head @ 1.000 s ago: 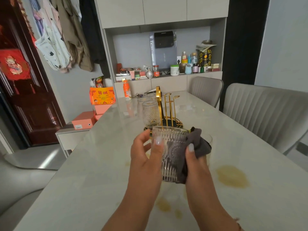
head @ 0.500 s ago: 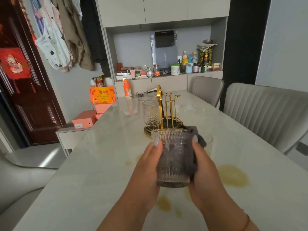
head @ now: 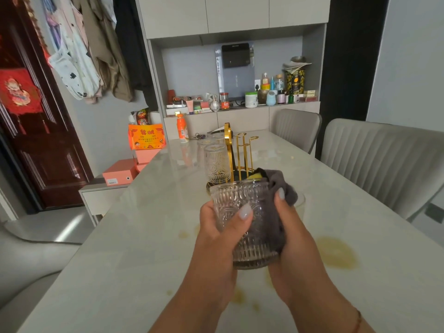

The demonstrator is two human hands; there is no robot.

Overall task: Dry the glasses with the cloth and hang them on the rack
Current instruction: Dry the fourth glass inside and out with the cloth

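Both hands are holding a ribbed glass above the tabletop.

The left hand (head: 223, 234) is wrapping around the glass (head: 242, 212), thumb across its front, while the right hand (head: 290, 234) is pressing a dark grey cloth (head: 281, 186) against its right side and over the rim. Behind them, the gold rack (head: 240, 152) is standing on the tabletop (head: 134, 236), with another glass (head: 216, 162) hanging upside down on its left side.

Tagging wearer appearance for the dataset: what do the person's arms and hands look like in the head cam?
Both forearms are bare, with no sleeves in view. The left hand and right hand have long nails painted a pale, light-grey polish. A thin reddish cord bracelet circles the right wrist. No rings, gloves or watch are visible.
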